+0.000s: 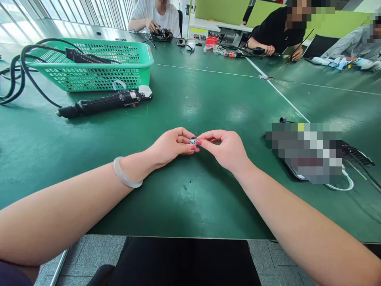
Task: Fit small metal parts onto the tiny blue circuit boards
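Between my fingertips, above the middle of the green table, is a small dark and silver part that looks like a tiny circuit board; its exact kind is too small to tell. My left hand pinches it from the left with thumb and fingers. From the right, the thumb and index finger of my right hand close on its other edge. Fingers cover much of the part. A pale bangle circles my left wrist.
At left a green plastic basket holds a black tool with cables. A black corded power screwdriver lies before it. At right is a blurred-out device with a white cable. Several people work across the table.
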`<state>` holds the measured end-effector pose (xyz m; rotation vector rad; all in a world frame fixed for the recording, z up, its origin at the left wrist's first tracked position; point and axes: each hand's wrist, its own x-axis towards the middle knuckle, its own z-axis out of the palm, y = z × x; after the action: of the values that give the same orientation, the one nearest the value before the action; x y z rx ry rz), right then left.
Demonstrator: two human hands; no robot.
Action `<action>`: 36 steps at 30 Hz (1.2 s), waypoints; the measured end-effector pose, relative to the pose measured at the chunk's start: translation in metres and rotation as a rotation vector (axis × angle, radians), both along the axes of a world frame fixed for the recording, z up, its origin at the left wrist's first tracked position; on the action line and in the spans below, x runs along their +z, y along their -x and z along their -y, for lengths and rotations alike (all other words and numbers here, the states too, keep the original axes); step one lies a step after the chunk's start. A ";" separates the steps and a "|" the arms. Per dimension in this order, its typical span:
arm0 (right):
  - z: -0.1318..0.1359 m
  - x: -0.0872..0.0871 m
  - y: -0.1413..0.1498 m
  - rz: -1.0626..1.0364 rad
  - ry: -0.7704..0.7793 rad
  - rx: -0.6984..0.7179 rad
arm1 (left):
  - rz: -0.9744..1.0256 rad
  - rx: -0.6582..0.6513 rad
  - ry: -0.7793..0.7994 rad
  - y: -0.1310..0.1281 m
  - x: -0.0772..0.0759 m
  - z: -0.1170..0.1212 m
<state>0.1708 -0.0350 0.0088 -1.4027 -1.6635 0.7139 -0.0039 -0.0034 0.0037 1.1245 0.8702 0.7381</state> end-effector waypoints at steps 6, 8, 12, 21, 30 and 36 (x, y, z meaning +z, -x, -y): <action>0.001 0.002 0.001 0.013 -0.017 0.003 | -0.002 0.015 0.014 -0.001 0.002 0.001; 0.001 0.002 0.000 0.013 -0.018 0.005 | 0.002 0.019 0.015 -0.001 0.003 0.001; 0.002 0.002 0.000 0.032 -0.023 0.005 | -0.004 0.023 0.024 -0.001 0.003 0.001; 0.002 0.002 0.000 0.042 -0.023 -0.005 | 0.018 0.018 0.024 -0.002 0.003 0.001; 0.001 0.002 -0.001 0.019 -0.017 -0.009 | -0.027 0.023 0.037 -0.002 0.006 0.003; -0.011 -0.001 -0.023 0.170 0.003 -0.135 | -0.058 0.040 0.042 -0.002 0.006 0.003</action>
<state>0.1939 -0.0242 0.0075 -1.5982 -1.6774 0.5331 -0.0018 -0.0064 0.0098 1.0983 0.9555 0.7196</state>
